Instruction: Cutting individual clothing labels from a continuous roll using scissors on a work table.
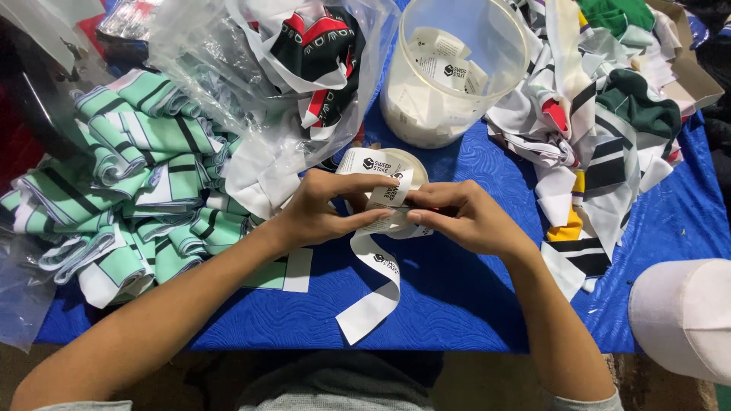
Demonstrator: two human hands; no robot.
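Note:
My left hand and my right hand meet over the middle of the blue table, both pinching a white label ribbon with small dark printed marks. The ribbon loops over my fingers, and its loose end hangs down toward the table's front edge. Right behind my fingers lies a round white roll of the same ribbon, partly hidden by my hands.
A pile of folded green, white and black striped fabric pieces fills the left. A clear plastic bag holds more cloth at the back. A translucent tub contains cut labels. Mixed fabric scraps lie right, and a white cap sits at lower right.

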